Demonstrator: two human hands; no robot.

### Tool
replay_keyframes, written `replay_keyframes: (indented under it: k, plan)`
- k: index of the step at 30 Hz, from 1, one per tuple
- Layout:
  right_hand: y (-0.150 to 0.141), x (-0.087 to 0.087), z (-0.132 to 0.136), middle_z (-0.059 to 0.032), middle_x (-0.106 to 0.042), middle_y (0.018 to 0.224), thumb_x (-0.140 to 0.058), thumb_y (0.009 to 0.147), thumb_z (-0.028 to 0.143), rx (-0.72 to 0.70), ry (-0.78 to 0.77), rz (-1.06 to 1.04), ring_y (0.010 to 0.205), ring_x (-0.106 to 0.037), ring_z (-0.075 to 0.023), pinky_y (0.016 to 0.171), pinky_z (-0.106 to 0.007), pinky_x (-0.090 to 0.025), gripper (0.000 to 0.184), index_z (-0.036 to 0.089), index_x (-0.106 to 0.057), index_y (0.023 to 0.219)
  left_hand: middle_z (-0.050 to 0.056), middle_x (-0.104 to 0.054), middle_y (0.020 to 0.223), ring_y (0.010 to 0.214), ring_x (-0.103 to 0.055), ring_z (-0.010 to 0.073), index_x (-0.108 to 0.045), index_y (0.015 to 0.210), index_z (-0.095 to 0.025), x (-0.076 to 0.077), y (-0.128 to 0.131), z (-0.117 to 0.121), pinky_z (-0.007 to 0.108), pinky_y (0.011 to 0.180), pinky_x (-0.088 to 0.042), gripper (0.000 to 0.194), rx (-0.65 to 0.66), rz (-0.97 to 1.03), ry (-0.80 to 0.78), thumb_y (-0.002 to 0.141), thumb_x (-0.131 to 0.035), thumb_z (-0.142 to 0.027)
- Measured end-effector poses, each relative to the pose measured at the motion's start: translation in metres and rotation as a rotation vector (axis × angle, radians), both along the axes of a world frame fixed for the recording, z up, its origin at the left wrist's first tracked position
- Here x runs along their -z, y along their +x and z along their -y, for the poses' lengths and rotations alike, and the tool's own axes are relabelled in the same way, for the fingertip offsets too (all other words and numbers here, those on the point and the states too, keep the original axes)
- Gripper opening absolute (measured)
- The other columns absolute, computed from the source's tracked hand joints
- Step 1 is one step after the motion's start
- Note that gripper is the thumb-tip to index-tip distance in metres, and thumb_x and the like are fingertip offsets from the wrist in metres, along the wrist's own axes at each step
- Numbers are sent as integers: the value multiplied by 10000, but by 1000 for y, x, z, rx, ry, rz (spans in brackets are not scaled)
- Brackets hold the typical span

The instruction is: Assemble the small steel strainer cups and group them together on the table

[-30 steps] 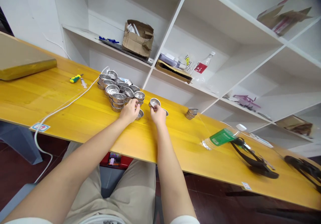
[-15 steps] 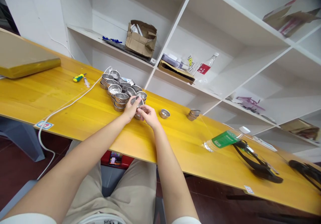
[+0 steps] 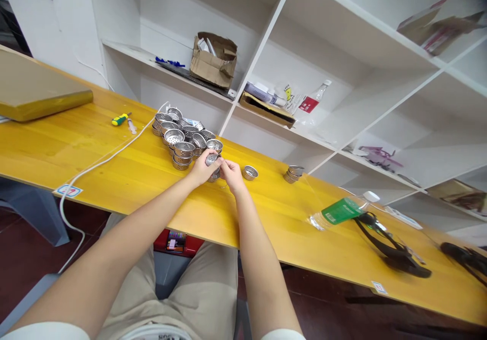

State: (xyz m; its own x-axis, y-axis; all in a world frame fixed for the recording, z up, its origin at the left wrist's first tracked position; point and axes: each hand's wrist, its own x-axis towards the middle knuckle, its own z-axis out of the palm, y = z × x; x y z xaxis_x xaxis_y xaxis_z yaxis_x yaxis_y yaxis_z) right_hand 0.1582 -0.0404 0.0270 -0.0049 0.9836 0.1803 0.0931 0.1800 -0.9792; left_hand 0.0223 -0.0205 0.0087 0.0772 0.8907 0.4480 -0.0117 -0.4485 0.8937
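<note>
My left hand [image 3: 203, 168] is closed around a small perforated steel strainer basket [image 3: 212, 160], which is tilted so its holed side shows. At the basket's right edge, my right hand [image 3: 232, 175] is closed, thumb and fingertips pinched together on it. Another strainer basket shows partly just below the hands, mostly hidden by them. Left of and behind my hands stands a cluster of stacked strainer baskets [image 3: 184, 150]. A single strainer basket [image 3: 250, 172] sits upright to the right of my right hand.
Farther right is a short stack of strainer baskets [image 3: 292, 174], then a lying bottle [image 3: 342, 211] and a black strap [image 3: 393, 253]. A screwdriver [image 3: 120, 120] and white cable [image 3: 110, 157] lie left on the yellow table [image 3: 125, 188]. White shelves rise behind.
The strainer basket in my hands has turned from its open mouth showing to its perforated side showing. Both hands have shifted slightly right.
</note>
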Motion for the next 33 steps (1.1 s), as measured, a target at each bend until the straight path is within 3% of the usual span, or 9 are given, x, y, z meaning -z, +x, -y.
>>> replay_keyframes:
  k: [5, 9, 14, 18, 23, 26, 28, 32, 33]
  plan:
    - [4, -7, -1, 97, -214, 515, -677, 782, 771, 8, -28, -224, 437, -169, -67, 405, -233, -212, 691, 257, -250, 605, 11, -660, 848, 607, -619, 149, -607, 1080, -230, -3, 4, 0, 235, 526, -485, 299, 32, 139, -147, 915, -584, -478]
    - [20, -8, -10, 94, -336, 536, -571, 904, 698, 122, -61, -317, 393, -198, -61, 382, -217, -197, 560, 252, -332, 664, -12, -654, 762, 456, -586, 144, -602, 1118, -249, -1, 4, -3, 238, 449, -434, 251, 54, 183, -327, 929, -537, -401]
    - [48, 5, -17, 77, -495, 473, -544, 975, 363, 380, -153, 218, 374, -387, -107, 437, -221, -315, 231, 240, -544, 780, 25, -673, 727, 506, -614, 180, -681, 1011, -216, 1, -4, -7, 258, 502, -436, 226, -133, -86, -213, 924, -490, -300]
    - [53, 15, -15, 22, -561, 464, -597, 892, 157, 338, -284, 685, 453, -529, -147, 586, -263, -434, 249, 227, -587, 653, 100, -748, 847, 803, -686, 250, -736, 870, -198, 4, -6, -10, 305, 749, -492, 265, -252, -356, -23, 920, -478, -234]
    - [44, -1, -9, -35, -593, 532, -670, 834, 144, 374, -319, 841, 719, -659, -227, 779, -311, -485, 248, 233, -584, 619, 129, -776, 899, 860, -690, 271, -754, 835, -194, 12, -1, -16, 333, 820, -486, 294, -270, -507, -15, 940, -490, -271]
    - [33, -21, 22, -62, -623, 664, -684, 844, 174, 455, -198, 833, 802, -635, -232, 810, -336, -475, 225, 210, -574, 651, 125, -790, 1005, 937, -702, 272, -774, 942, -192, 18, 1, -20, 330, 862, -496, 238, -273, -528, -57, 913, -551, -272]
    - [15, -23, 60, -42, -622, 693, -635, 919, 295, 249, -72, 693, 741, -600, -196, 747, -315, -476, 219, 193, -617, 726, 113, -791, 1050, 971, -705, 267, -771, 1000, -194, 20, 2, -21, 328, 885, -499, 233, -264, -549, -81, 905, -572, -268]
    - [-49, 11, 135, 10, -704, 806, -702, 894, 453, -1090, -290, 569, 735, -655, -147, 681, -247, -511, 259, 215, -723, 993, 87, -792, 1071, 976, -706, 245, -766, 1028, -205, 20, 1, -20, 318, 896, -508, 224, -251, -571, -89, 899, -589, -249]
    - [-66, 21, 144, 29, -685, 734, -730, 876, 427, -1144, -339, 676, 689, -649, -147, 644, -241, -507, 209, 220, -721, 909, 85, -793, 1066, 972, -706, 242, -769, 1017, -206, 20, 1, -19, 318, 897, -510, 219, -250, -566, -79, 897, -589, -244]
